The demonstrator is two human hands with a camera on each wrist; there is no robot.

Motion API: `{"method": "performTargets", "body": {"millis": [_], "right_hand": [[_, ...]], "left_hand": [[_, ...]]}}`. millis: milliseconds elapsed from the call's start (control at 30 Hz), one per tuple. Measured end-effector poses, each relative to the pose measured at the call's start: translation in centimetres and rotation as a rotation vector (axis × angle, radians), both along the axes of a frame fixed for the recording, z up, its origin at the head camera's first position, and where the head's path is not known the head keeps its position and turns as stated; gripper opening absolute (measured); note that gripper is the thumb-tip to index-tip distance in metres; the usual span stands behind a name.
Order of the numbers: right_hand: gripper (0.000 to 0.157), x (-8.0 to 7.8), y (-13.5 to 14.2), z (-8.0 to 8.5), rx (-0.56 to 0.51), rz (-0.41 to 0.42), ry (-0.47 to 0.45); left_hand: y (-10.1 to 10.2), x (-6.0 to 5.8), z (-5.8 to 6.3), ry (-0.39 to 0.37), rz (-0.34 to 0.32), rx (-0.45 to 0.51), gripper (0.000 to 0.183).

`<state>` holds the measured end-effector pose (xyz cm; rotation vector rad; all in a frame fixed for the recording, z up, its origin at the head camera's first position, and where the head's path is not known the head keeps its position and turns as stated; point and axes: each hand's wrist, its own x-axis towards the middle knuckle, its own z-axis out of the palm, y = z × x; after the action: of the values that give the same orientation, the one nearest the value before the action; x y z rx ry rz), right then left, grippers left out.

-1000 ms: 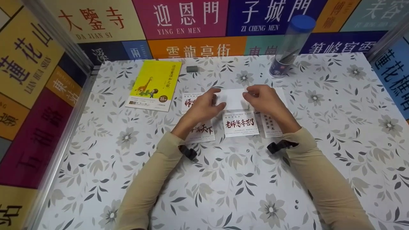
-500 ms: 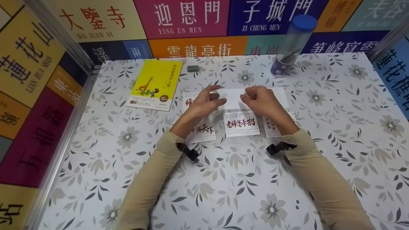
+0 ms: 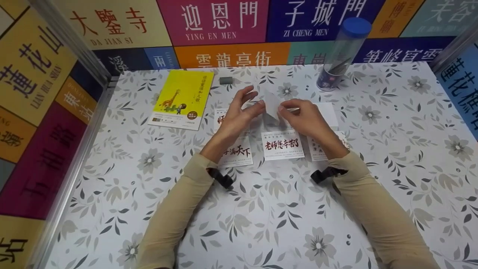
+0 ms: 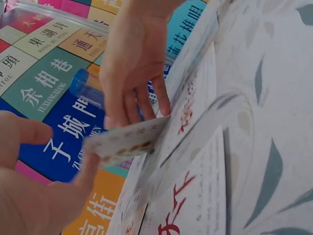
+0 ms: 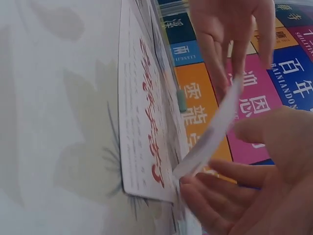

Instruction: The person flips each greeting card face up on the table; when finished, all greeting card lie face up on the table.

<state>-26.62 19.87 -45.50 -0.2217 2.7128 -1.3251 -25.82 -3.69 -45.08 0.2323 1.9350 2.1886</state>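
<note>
White card [image 3: 270, 107], lifted, tilted. Left hand [image 3: 239, 112] pinched one edge; right hand [image 3: 307, 116], loosely relaxed, had fingertips at another. Step apparently turning; next seemingly called for firmer right-hand hold.

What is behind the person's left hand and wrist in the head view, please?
Parts of a far printed card and a near printed card show around the left hand. The hand and wrist cover the rest, hiding some wording.
</note>
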Motion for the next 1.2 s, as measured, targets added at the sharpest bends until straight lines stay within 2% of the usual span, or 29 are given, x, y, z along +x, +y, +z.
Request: {"method": "performTargets", "body": {"millis": [67,133,200,267,333,433,533,667,733,800,867,967,1067,1200], "right_hand": [[0.050,0.0,-0.3,0.0,-0.059,-0.012,0.040],[0.054,0.1,-0.5,0.1,-0.125,-0.034,0.065],[0.060,0.2,-0.7,0.3,-0.174,-0.057,0.074],[0.061,0.3,-0.8,0.4,-0.206,-0.075,0.072],[0.052,0.3,-0.8,0.6,-0.219,-0.084,0.071],[0.035,0.2,-0.7,0.6,-0.231,-0.110,0.080],[0.032,0.1,-0.7,0.7,-0.317,-0.153,0.079],[0.035,0.0,-0.6,0.7,-0.471,-0.157,0.068],[0.037,0.0,-0.6,0.7,-0.480,-0.126,0.071],[0.039,0.0,-0.6,0.6,-0.438,-0.086,0.078],[0.041,0.0,-0.6,0.5,-0.384,-0.037,0.089],[0.041,0.1,-0.7,0.3,-0.337,0.008,0.109],[0.045,0.2,-0.8,0.1,-0.368,0.005,0.090],[0.060,0.2,-0.7,0.0,-0.396,-0.011,0.008]], "left_hand": [[0.3,0.1,-0.1,0.011,-0.077,0.051,0.066],[0.5,0.2,-0.2,0.029,-0.172,0.052,0.061],[0.8,0.3,-0.4,0.063,-0.248,0.006,0.058],[1.0,0.3,-0.5,0.103,-0.295,-0.058,0.057],[1.1,0.3,-0.7,0.140,-0.308,-0.125,0.055],[1.0,0.2,-1.0,0.184,-0.257,-0.233,0.051],[0.6,0.0,-1.3,0.181,-0.143,-0.285,0.049],[0.1,-0.4,-1.5,0.100,0.007,-0.206,0.073],[-0.1,-0.6,-1.6,0.066,0.057,-0.141,0.080],[-0.2,-0.8,-1.5,0.068,0.075,-0.082,0.077],[-0.4,-0.8,-1.5,0.082,0.063,-0.060,0.069],[-0.5,-0.8,-1.4,0.097,0.033,-0.089,0.052],[-0.4,-0.8,-1.4,0.093,0.029,-0.115,0.038],[-0.3,-0.9,-1.4,0.059,0.092,-0.069,0.028]]}}
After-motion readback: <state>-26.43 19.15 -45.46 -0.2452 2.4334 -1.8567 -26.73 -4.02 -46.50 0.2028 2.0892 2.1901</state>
